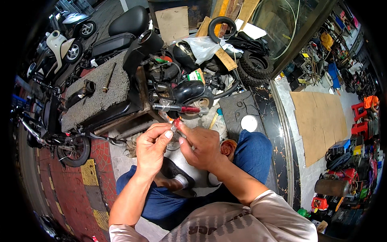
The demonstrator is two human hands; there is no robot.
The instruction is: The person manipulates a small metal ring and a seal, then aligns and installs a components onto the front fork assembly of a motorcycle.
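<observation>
Dark block lettering (194, 230) is printed across the front of the person's beige short-sleeved shirt (225, 222); folds in the fabric break up the characters. The green-and-white carton (196, 76) among the motorcycle parts carries a printed face; its print is too small to read.

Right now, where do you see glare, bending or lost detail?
Head view: glare specks on the black tile, white disc nearly washed out. Head view: metal track bows, and the corners are black. Head view: the part in the left fingers is too small for fine detail.
</observation>
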